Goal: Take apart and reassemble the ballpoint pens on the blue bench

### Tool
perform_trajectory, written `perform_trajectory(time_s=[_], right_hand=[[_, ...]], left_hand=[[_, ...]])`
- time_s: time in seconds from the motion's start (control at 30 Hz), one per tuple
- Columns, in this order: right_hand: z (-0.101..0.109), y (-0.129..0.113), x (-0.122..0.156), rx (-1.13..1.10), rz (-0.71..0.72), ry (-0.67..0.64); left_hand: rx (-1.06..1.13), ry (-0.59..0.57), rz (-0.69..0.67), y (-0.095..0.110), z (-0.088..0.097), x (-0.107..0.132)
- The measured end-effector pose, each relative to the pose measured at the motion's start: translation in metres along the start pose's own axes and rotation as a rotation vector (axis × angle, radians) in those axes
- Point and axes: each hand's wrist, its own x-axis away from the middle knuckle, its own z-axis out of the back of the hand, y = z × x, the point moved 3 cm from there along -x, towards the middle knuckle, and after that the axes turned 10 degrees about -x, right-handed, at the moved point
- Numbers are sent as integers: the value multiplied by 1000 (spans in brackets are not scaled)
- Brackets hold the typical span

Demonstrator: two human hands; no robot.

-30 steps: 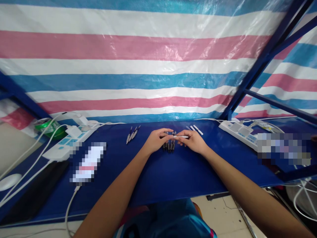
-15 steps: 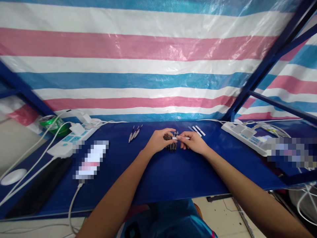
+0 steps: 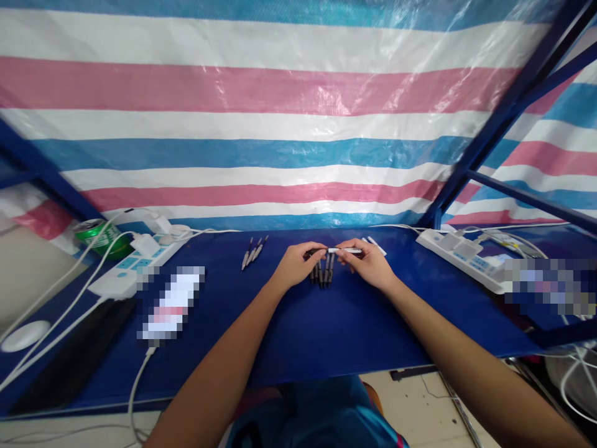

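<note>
The right hand (image 3: 368, 264) pinches a white pen barrel (image 3: 345, 251), its dark end held by the left hand (image 3: 296, 264), just above a row of black pens (image 3: 321, 274) near the far edge of the worktop (image 3: 326, 330) (more pens (image 3: 252, 253) lie off to the left).

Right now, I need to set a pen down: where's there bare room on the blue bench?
The widest bare patch of the blue bench top lies in front of your hands, between your forearms. A smaller one lies between the loose pens and the left power strip. It's crowded at the row of dark pens, under your left hand and your right hand, which holds a white pen.
</note>
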Motion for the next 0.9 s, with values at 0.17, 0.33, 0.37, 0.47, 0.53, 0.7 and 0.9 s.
perform_trajectory(time_s=[0.17,0.33,0.37,0.47,0.53,0.7,0.9], right_hand=[[-1,1,0,-15,-4,-21],[-2,3,-1,-2,-22,-38],[-2,3,-1,-1,-26,-45],[-3,4,0,-6,-37,-74],[-3,4,1,7,-41,-96],[-3,4,3,142,-25,-180],[-4,4,4,200,-4,-223]], left_hand=[[5,17,-3,3,0,1],[-35,-27,-7,8,1,2],[-38,-30,-7,8,1,2],[-66,-44,-16,7,0,2],[-102,-63,-32,6,-2,1],[-138,-114,-73,6,-5,1],[-146,-115,-54,4,-6,2]])
